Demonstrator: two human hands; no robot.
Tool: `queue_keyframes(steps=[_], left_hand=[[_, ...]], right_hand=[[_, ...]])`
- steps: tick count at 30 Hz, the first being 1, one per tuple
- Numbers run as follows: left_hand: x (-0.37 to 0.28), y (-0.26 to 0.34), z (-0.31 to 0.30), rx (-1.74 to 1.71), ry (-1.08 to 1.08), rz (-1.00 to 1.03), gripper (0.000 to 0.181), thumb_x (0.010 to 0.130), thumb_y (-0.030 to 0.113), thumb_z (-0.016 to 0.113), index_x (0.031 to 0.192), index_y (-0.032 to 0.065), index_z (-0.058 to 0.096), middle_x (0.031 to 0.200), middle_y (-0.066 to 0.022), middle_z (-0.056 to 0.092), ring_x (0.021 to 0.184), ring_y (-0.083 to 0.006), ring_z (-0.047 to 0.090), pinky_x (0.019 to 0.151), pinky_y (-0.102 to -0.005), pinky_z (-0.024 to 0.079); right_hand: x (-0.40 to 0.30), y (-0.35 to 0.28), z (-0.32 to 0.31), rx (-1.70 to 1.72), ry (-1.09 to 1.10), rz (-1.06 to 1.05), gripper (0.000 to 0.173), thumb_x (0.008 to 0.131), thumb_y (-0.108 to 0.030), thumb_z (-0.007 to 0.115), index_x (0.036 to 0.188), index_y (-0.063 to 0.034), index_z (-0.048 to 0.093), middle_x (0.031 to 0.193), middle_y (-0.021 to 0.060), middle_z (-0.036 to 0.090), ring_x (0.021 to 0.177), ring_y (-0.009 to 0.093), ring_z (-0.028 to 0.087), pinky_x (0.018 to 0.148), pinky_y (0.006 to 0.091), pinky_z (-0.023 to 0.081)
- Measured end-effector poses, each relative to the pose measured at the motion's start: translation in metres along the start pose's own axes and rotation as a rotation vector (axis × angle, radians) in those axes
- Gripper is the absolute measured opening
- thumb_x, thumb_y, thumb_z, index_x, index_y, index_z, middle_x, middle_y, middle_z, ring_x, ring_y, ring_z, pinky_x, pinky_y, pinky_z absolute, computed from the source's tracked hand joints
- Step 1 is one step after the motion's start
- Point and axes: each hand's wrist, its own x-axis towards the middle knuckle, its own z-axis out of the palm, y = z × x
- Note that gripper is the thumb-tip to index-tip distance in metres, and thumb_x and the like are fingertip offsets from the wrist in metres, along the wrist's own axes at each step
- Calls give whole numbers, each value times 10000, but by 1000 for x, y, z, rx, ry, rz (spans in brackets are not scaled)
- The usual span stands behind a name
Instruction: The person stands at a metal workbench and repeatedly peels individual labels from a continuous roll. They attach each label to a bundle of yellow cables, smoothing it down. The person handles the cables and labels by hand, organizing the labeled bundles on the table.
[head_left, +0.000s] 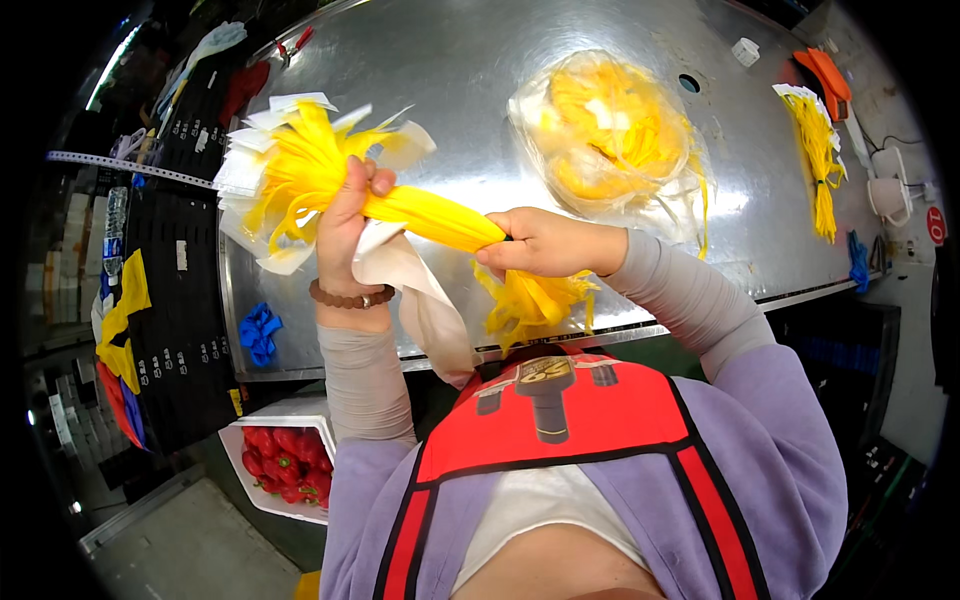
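My left hand (352, 217) grips a thick bundle of yellow ribbon-like strips (427, 214) near where their ends fan out. White tags (244, 161) stick out at that fanned end, on the left. My right hand (540, 241) is closed around the bundle's narrow end, where a dark tie partly shows; yellow ends (536, 304) spread below it. A white strip (431, 300) hangs from beside my left hand towards my red apron (555, 420). Behind my right hand, a clear plastic bag (611, 135) full of yellow strips lies on the metal table (450, 82).
Another tied yellow bundle (817, 165) lies at the table's right, near an orange tool (825, 82). Red-handled pliers (294, 46) are at the far left corner. A blue crumpled item (259, 333) lies at the near left. Below stands a white foam box (277, 506) of red bell peppers (285, 461).
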Motion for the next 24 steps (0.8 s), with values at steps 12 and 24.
queue_keyframes(steps=[12, 24], left_hand=[[-13, 34, -25, -171, 7, 100, 216, 986, 335, 418, 928, 128, 437, 766, 17, 535, 707, -182, 580, 726, -343, 510], [36, -23, -56, 165, 197, 54, 272, 966, 378, 457, 973, 120, 540, 878, -35, 595, 836, -212, 592, 795, -364, 496]], right_hand=[[-48, 21, -6, 21, -5, 185, 208, 806, -186, 538, 912, -10, 571, 771, 62, 632, 733, 142, 582, 688, 282, 465], [-108, 75, -42, -278, 176, 238, 231, 810, -220, 550, 907, -10, 560, 806, 144, 633, 747, 256, 613, 680, 354, 479]])
